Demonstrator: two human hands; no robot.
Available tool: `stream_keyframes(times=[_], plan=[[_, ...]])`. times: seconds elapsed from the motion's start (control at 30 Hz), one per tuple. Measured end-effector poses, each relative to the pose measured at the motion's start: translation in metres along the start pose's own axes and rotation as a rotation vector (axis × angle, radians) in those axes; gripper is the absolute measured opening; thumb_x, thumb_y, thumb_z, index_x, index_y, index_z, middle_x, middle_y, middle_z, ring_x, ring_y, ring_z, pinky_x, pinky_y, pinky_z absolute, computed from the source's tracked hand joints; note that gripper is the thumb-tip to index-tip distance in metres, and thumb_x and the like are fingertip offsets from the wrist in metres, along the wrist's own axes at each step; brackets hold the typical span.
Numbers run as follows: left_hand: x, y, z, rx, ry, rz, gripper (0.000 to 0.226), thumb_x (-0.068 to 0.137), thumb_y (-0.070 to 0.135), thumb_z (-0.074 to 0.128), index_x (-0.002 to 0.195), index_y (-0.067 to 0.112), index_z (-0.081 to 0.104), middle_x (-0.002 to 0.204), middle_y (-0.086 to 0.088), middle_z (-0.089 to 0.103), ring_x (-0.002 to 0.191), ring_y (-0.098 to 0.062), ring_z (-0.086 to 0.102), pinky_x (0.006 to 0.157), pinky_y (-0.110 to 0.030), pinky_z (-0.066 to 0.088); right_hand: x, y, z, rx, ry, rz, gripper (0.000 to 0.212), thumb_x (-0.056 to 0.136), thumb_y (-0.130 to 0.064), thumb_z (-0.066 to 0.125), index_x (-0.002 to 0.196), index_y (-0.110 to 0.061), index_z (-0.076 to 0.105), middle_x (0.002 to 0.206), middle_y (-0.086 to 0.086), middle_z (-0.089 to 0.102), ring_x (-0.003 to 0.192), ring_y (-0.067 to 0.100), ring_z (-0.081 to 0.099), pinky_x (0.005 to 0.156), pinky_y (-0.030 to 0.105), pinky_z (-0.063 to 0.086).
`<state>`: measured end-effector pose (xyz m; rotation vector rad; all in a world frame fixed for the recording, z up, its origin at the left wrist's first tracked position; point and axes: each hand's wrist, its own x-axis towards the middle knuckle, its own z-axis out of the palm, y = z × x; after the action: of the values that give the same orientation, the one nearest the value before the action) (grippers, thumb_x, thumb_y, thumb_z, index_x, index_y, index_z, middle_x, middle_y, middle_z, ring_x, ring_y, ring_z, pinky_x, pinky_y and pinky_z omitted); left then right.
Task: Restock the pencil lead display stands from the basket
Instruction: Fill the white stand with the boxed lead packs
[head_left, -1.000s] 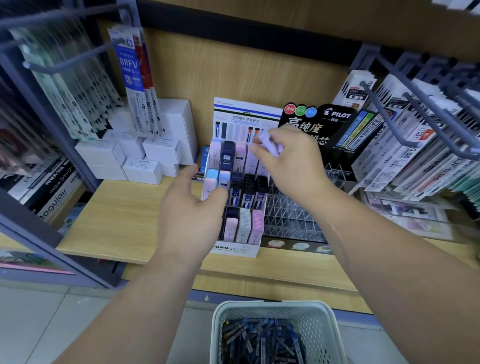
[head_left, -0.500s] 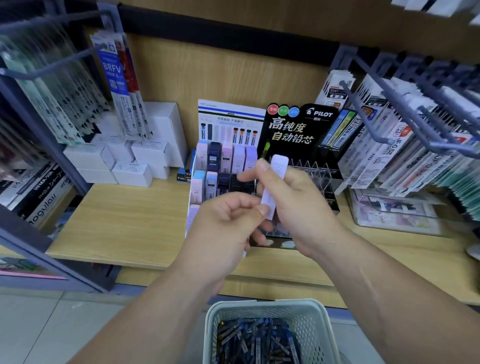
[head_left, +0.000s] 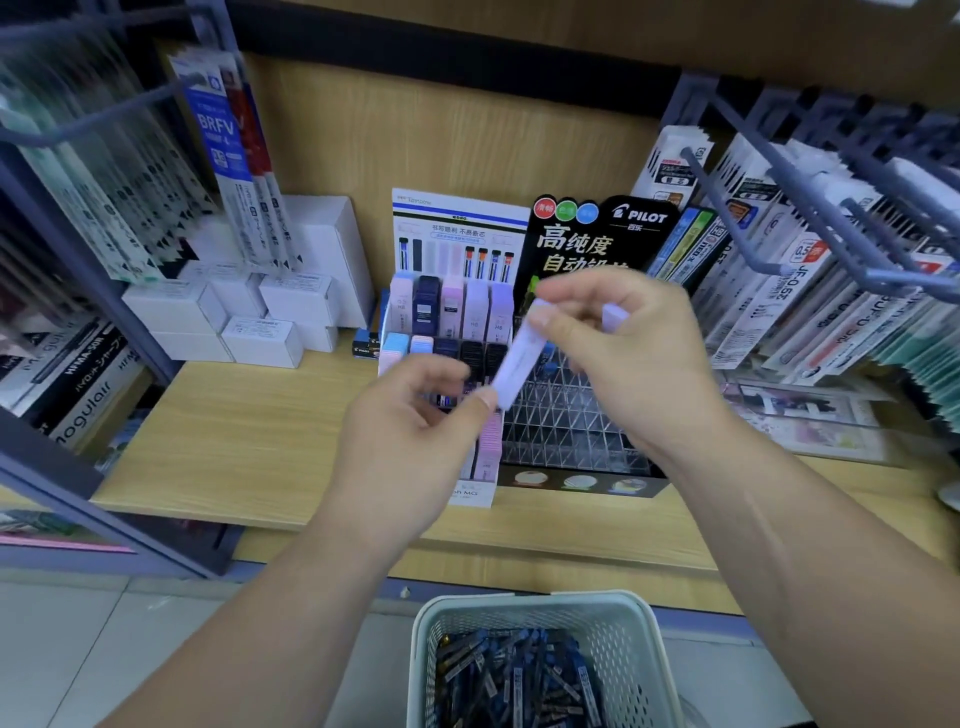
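I'm in a stationery shop.
The shelf (head_left: 234, 441) before me holds a Pilot lead display stand (head_left: 635, 219) and refill packs (head_left: 810, 291) hung on peg hooks (head_left: 727, 207).

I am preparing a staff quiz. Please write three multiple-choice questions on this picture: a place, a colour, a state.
1. Relative to the wooden shelf, the basket is: A. on it; B. below it, in front; C. above it.
2. The lead case that the left hand and right hand pinch is: A. pale lilac; B. red; C. green.
3. The clear slots of the Pilot stand look: A. packed full; B. mostly empty; C. lidded.
Key: B, it sits under the shelf edge; A, its body is lilac; B, bare dividers show.
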<state>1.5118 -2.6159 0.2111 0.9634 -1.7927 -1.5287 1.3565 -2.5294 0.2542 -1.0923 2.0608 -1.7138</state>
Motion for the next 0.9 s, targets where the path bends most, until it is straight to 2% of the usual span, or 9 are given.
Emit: stream_keyframes(times=[0.1,0.23,0.3,0.37,0.4,0.47,0.53,0.67,0.9], plan=[[0.01,-0.007,-0.017,0.174,0.23,0.047,0.035,0.082,0.046,0.072,0.114,0.037,0.06,0.111,0.019,0.057,0.099,-0.003,0.055,0.087,-0.034,0.053,0.026,-0.007,0.008,-0.096,0.044,-0.144,0.011,0.09,-0.014,0.075,0.095,-0.024,0.074,0.082,-0.006,0.072,0.061,-0.001,0.055,0.063,0.026,0.051],[0.017,-0.008,-0.028,0.159,0.178,-0.147,0.066,0.083,0.047,0.07,0.142,0.034,0.045,0.138,0.019,0.049,0.128,-0.008,0.046,0.107,-0.046,0.043,0.055,0.0,0.027,-0.294,0.012,-0.299,0.009,0.09,-0.019,0.076,0.099,-0.018,0.076,0.076,-0.023,0.061,0.069,-0.007,0.056,0.071,0.018,0.047],[0.016,-0.008,-0.025,0.06,0.099,-0.241,0.055,0.087,0.042,0.07,0.137,0.037,0.048,0.125,0.032,0.055,0.116,0.006,0.051,0.1,-0.039,0.045,0.061,0.011,0.033,-0.373,-0.02,-0.343,0.009,0.089,-0.02,0.075,0.098,-0.018,0.076,0.077,-0.024,0.06,0.069,-0.008,0.057,0.072,0.019,0.047],[0.015,-0.01,-0.025,0.016,0.021,-0.231,0.022,0.091,0.033,0.068,0.105,0.043,0.055,0.081,0.047,0.058,0.082,0.025,0.053,0.077,-0.029,0.045,0.064,0.021,0.036,-0.453,-0.054,-0.396,0.011,0.089,-0.021,0.075,0.099,-0.016,0.076,0.081,-0.022,0.064,0.07,-0.009,0.057,0.072,0.019,0.046],[0.015,-0.011,-0.024,0.014,-0.005,-0.226,0.019,0.092,0.031,0.068,0.093,0.043,0.054,0.071,0.049,0.056,0.074,0.026,0.054,0.072,-0.027,0.044,0.064,0.025,0.037,-0.498,-0.065,-0.434,0.013,0.09,-0.023,0.074,0.1,-0.015,0.076,0.084,-0.017,0.068,0.072,-0.007,0.058,0.073,0.021,0.048],[0.017,-0.019,-0.023,0.028,-0.018,-0.207,0.014,0.089,0.032,0.068,0.095,0.042,0.06,0.081,0.04,0.065,0.083,0.014,0.061,0.078,-0.031,0.051,0.062,0.033,0.038,-0.567,-0.08,-0.493,0.018,0.09,-0.028,0.073,0.102,-0.015,0.076,0.091,-0.006,0.073,0.078,0.004,0.065,0.076,0.031,0.055],[0.016,-0.021,-0.02,0.116,-0.033,-0.174,0.021,0.085,0.035,0.069,0.105,0.04,0.062,0.092,0.027,0.07,0.089,0.003,0.064,0.085,-0.034,0.053,0.062,0.038,0.038,-0.599,-0.095,-0.516,0.018,0.089,-0.03,0.073,0.1,-0.015,0.076,0.089,-0.004,0.072,0.077,0.013,0.066,0.074,0.036,0.056],[0.014,-0.021,-0.019,0.13,-0.015,-0.154,0.028,0.083,0.036,0.069,0.108,0.042,0.061,0.096,0.026,0.07,0.09,0.004,0.062,0.087,-0.035,0.053,0.062,0.042,0.039,-0.581,-0.068,-0.515,0.016,0.086,-0.027,0.076,0.096,-0.015,0.077,0.086,-0.009,0.055,0.075,0.012,0.056,0.069,0.03,0.048],[0.015,-0.021,-0.02,0.1,-0.016,-0.168,0.026,0.083,0.037,0.067,0.108,0.043,0.061,0.095,0.025,0.07,0.091,0.0,0.063,0.088,-0.037,0.053,0.062,0.04,0.042,-0.624,-0.101,-0.484,0.012,0.087,-0.025,0.076,0.096,-0.018,0.074,0.078,-0.011,0.054,0.074,0.013,0.056,0.072,0.036,0.052]])
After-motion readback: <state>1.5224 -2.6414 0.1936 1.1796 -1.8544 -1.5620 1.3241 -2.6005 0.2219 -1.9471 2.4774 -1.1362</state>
